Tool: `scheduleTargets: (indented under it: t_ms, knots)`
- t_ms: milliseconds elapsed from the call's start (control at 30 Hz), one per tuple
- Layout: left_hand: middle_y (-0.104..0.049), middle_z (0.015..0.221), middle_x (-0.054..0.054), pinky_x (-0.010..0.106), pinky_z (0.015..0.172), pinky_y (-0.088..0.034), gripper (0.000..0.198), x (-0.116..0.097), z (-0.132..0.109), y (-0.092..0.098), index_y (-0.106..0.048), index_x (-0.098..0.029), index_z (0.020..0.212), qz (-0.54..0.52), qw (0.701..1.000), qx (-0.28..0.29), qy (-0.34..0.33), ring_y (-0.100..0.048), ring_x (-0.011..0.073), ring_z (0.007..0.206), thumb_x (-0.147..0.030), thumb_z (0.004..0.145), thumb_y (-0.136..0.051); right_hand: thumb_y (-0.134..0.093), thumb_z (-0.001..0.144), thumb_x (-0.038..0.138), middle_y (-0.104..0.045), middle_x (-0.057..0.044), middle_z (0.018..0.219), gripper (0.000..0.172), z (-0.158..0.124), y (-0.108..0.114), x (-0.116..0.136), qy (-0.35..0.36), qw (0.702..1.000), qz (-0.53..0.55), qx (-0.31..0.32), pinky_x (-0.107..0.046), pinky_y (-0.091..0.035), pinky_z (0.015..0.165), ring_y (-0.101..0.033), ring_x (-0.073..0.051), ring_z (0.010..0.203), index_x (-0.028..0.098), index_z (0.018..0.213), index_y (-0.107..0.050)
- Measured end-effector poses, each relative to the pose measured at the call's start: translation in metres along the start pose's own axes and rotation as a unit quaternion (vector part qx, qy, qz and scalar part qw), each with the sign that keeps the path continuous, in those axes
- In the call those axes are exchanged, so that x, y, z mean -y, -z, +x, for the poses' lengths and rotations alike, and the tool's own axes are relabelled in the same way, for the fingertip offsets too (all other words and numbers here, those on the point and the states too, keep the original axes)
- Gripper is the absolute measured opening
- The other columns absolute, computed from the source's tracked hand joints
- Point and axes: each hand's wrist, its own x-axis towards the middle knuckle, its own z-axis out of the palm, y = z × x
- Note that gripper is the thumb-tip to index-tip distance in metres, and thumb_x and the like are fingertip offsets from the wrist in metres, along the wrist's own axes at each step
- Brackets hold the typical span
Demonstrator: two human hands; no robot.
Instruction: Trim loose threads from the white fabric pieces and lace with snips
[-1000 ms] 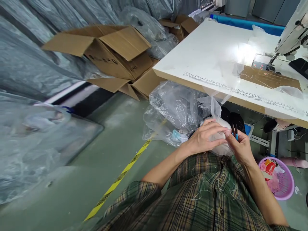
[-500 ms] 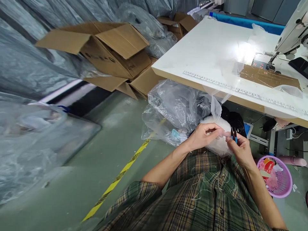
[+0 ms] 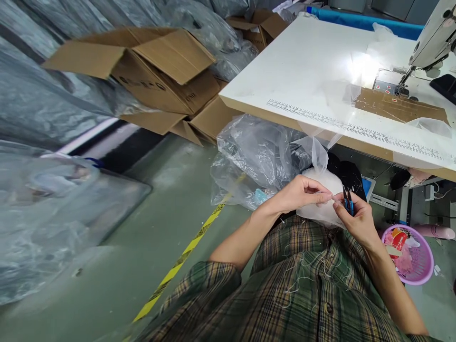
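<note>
My left hand (image 3: 299, 194) pinches a bunch of sheer white mesh fabric (image 3: 322, 187) in my lap, fingers curled together at its edge. My right hand (image 3: 356, 218) is closed around small blue-handled thread snips (image 3: 348, 202), their dark blades pointing up, right beside the left fingertips. The fabric trails up over the front edge of the white sewing table (image 3: 302, 76). Loose threads lie on my plaid shirt.
A sewing machine (image 3: 427, 42) and a brown cardboard guide (image 3: 399, 107) sit on the table's right. A clear plastic bag (image 3: 256, 161) lies under the table edge. Open cardboard boxes (image 3: 156, 76) stand at left; a purple basket (image 3: 409, 254) at lower right; yellow floor tape (image 3: 185, 256).
My left fingers have curled from spread over the fabric into a pinch. Both hands shifted slightly up in view; the snips stay upright in my right hand.
</note>
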Motion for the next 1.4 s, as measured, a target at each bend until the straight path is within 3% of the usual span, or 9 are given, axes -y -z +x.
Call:
scheduleTargets:
  t_ms: [133, 300, 533, 767, 967, 1067, 1167, 1267, 1400]
  knots:
    - [-0.068, 0.064, 0.001, 0.020, 0.059, -0.047, 0.021, -0.006, -0.001, -0.001, -0.074, -0.012, 0.078, -0.025, 0.999, 0.002, 0.031, -0.060, 0.0091, 0.060, -0.031, 0.071, -0.080, -0.059, 0.081, 0.053, -0.051, 0.002, 0.061, 0.034, -0.002, 0.008, -0.002, 0.029, 0.997, -0.068, 0.033, -0.024, -0.034, 0.049, -0.040, -0.011, 0.054, 0.019, 0.078, -0.063]
    - [-0.066, 0.063, 0.000, 0.020, 0.060, -0.044, 0.013, -0.010, -0.002, -0.003, -0.070, -0.012, 0.071, -0.024, 0.998, 0.003, 0.052, -0.057, 0.0076, 0.060, -0.024, 0.073, -0.075, -0.025, 0.096, 0.066, -0.058, -0.003, 0.069, 0.062, -0.004, 0.018, 0.002, 0.032, 0.986, -0.129, 0.096, -0.028, -0.039, 0.059, -0.050, -0.016, 0.065, 0.019, 0.070, -0.057]
    - [-0.063, 0.059, -0.002, 0.020, 0.057, -0.040, 0.011, -0.014, -0.002, -0.002, -0.069, -0.013, 0.070, 0.015, 0.998, 0.030, 0.051, -0.053, 0.0069, 0.058, -0.023, 0.073, -0.071, -0.025, 0.095, 0.070, -0.050, 0.000, 0.059, 0.061, -0.004, 0.016, 0.016, 0.062, 0.972, -0.196, 0.113, -0.027, -0.030, 0.051, -0.041, -0.013, 0.054, 0.022, 0.062, -0.043]
    - [-0.062, 0.060, -0.003, 0.019, 0.057, -0.040, 0.009, -0.011, -0.002, -0.005, -0.068, -0.013, 0.068, 0.040, 0.999, 0.023, 0.026, -0.052, 0.0065, 0.058, -0.019, 0.074, -0.067, -0.027, 0.094, 0.069, -0.046, 0.001, 0.053, 0.060, -0.005, 0.013, 0.019, 0.078, 0.958, -0.261, 0.084, -0.026, -0.028, 0.048, -0.038, -0.013, 0.048, 0.023, 0.063, -0.049]
    - [-0.064, 0.061, -0.002, 0.020, 0.059, -0.043, 0.009, -0.006, -0.003, -0.006, -0.068, -0.013, 0.070, 0.037, 0.998, 0.029, 0.032, -0.054, 0.0072, 0.058, -0.020, 0.075, -0.069, -0.030, 0.089, 0.077, -0.037, 0.004, 0.046, 0.067, -0.006, 0.013, 0.003, 0.004, 0.980, -0.193, 0.047, -0.025, -0.026, 0.045, -0.034, -0.011, 0.043, 0.021, 0.061, -0.053]
    - [-0.064, 0.061, -0.002, 0.020, 0.058, -0.042, 0.013, -0.005, -0.004, -0.006, -0.069, -0.013, 0.071, 0.039, 0.998, 0.026, 0.040, -0.055, 0.0078, 0.059, -0.024, 0.076, -0.071, -0.030, 0.089, 0.078, -0.045, 0.002, 0.055, 0.068, -0.006, 0.015, -0.001, -0.016, 0.994, -0.108, 0.020, -0.024, -0.031, 0.046, -0.040, -0.012, 0.049, 0.019, 0.073, -0.061]
    - [-0.066, 0.064, 0.000, 0.020, 0.060, -0.043, 0.017, -0.006, -0.005, -0.006, -0.070, -0.012, 0.074, 0.045, 0.997, 0.044, 0.041, -0.057, 0.0089, 0.062, -0.029, 0.078, -0.071, -0.051, 0.085, 0.073, -0.053, 0.001, 0.069, 0.055, -0.008, 0.014, 0.002, 0.004, 0.996, -0.055, 0.066, -0.024, -0.037, 0.051, -0.044, -0.012, 0.058, 0.020, 0.091, -0.064]
    - [-0.068, 0.069, 0.001, 0.021, 0.064, -0.045, 0.019, -0.007, -0.007, -0.005, -0.070, -0.012, 0.075, 0.049, 0.996, 0.067, 0.035, -0.059, 0.0101, 0.066, -0.030, 0.079, -0.071, -0.065, 0.076, 0.069, -0.050, 0.003, 0.066, 0.051, -0.012, 0.011, 0.005, 0.010, 0.994, -0.058, 0.087, -0.024, -0.036, 0.050, -0.042, -0.012, 0.057, 0.020, 0.089, -0.062]
    - [-0.067, 0.069, 0.000, 0.022, 0.064, -0.046, 0.019, -0.006, -0.008, -0.003, -0.070, -0.013, 0.076, 0.044, 0.997, 0.055, 0.026, -0.058, 0.0097, 0.065, -0.032, 0.079, -0.071, -0.032, 0.093, 0.071, -0.051, 0.000, 0.064, 0.060, -0.015, 0.012, 0.006, 0.024, 0.992, -0.105, 0.071, -0.026, -0.037, 0.054, -0.045, -0.014, 0.058, 0.020, 0.079, -0.059]
